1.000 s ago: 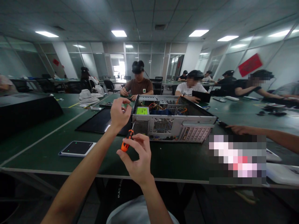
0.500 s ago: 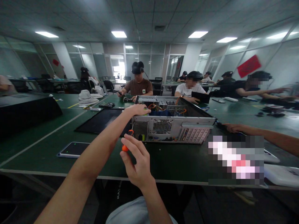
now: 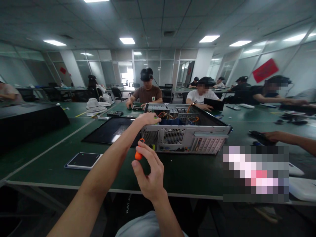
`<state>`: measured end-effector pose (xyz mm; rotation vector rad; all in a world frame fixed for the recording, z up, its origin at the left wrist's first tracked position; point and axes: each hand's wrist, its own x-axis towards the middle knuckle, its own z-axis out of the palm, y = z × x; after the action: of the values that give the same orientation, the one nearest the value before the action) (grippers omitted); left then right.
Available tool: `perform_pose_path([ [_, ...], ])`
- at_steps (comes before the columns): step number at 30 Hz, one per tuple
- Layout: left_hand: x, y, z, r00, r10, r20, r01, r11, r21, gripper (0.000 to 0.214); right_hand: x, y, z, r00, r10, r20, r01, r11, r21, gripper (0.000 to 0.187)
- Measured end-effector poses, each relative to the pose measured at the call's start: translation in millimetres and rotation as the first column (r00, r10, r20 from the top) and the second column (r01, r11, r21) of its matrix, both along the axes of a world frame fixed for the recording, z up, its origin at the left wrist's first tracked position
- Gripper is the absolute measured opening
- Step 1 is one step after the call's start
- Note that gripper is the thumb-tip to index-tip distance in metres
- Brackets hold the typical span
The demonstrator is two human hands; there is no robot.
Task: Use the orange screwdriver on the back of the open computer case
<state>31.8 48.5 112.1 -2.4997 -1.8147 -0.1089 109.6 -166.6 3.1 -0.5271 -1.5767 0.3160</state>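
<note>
An opened desktop computer case (image 3: 184, 130) lies on its side on the green table, its rear panel facing me. My left hand (image 3: 148, 119) is closed over the upper left corner of the case, by a yellow-green patch inside; its fingertips are partly hidden. In front of the rear panel's left end, my right hand (image 3: 151, 169) has its fingers on the orange handle of a screwdriver (image 3: 138, 155). The thumb stands off from the handle. The screwdriver points away from me at the honeycomb grille (image 3: 151, 137); whether its tip touches a screw cannot be made out.
A black side panel (image 3: 102, 131) lies left of the case, and a phone (image 3: 84, 160) nearer me. White fans (image 3: 95, 106) stand farther back. At right, another person's hand (image 3: 273, 136) holds a dark object. Several people sit across the table. A large dark case (image 3: 32, 118) fills the left.
The view has shifted slightly, so most things appear a little farther right. My right thumb sits a bit lower beside the screwdriver handle. The other person's hand at right has moved away from the case.
</note>
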Motion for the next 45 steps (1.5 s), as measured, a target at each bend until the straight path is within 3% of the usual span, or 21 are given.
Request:
perform_pose_path([
  [3,0.4,-0.8,0.0,1.0,0.004,0.009,-0.004,1.0,0.002,0.068,1.6,0.4,-1.0,1.0,0.021,-0.005,-0.021,1.0,0.002,0.04],
  [6,0.5,-0.5,-0.4,1.0,0.021,0.016,-0.021,1.0,0.003,0.068,2.1,2.8,-2.3,0.999,-0.035,-0.007,0.035,0.999,0.013,0.042],
  [12,-0.4,1.1,-1.0,0.999,0.018,0.041,-0.018,1.0,-0.009,0.069,3.6,2.9,-0.5,0.999,-0.01,0.053,0.011,1.0,-0.022,0.031],
  [20,-0.2,-2.6,1.5,1.0,-0.01,0.015,0.011,0.999,-0.039,0.08,2.1,2.2,-1.8,0.998,0.031,0.063,-0.031,1.0,0.004,0.045],
  [27,0.2,-3.1,1.8,1.0,-0.005,0.017,0.006,0.999,-0.038,0.077,1.3,1.3,-2.1,0.999,-0.037,0.022,0.038,0.999,-0.015,0.026],
  [33,-0.4,-0.9,1.1,0.999,-0.026,0.029,0.027,0.998,-0.049,0.078,3.8,0.5,-5.1,0.997,0.073,0.034,-0.071,0.996,-0.053,0.037],
  [37,-1.2,0.1,0.3,0.999,-0.01,0.037,0.012,0.999,-0.044,0.079,2.3,1.5,-6.9,0.999,0.04,0.031,-0.039,0.999,-0.007,0.055],
  [42,-1.2,-0.9,-0.2,0.999,0.017,0.038,-0.016,0.999,-0.031,0.077,2.7,1.2,-5.0,0.998,-0.044,0.053,0.046,0.998,-0.033,0.029],
  [45,-0.9,-1.8,0.5,0.999,0.019,0.029,-0.018,0.999,-0.035,0.076,4.2,0.4,-5.2,0.999,-0.03,0.04,0.032,0.999,-0.043,0.03],
])
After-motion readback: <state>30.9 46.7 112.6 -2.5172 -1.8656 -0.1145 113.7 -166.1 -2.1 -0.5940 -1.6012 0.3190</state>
